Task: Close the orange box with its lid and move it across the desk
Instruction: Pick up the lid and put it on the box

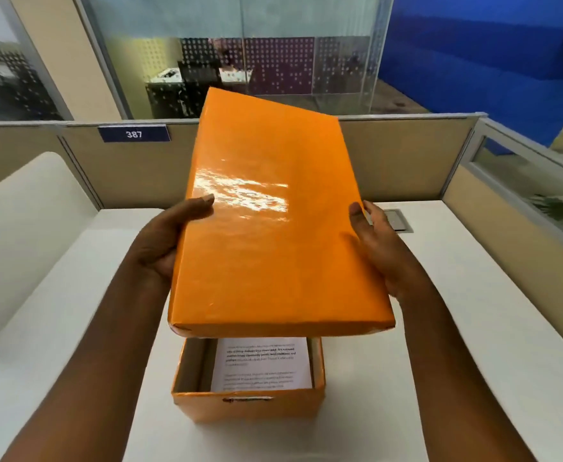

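We hold lid point(273, 228) above box point(250, 403), left hand point(163, 241) and right hand point(383, 248) fingers clamped on its sides. Box on counter point(440, 328) open, papers point(262, 365) showing; closing, moving left.

Beige cubicle partition point(390, 155) at the back has a blue "387" tag point(134, 133). There's a metal grommet cover point(395, 220) in the white desk point(473, 311), frosted dotted glass point(240, 61) behind.
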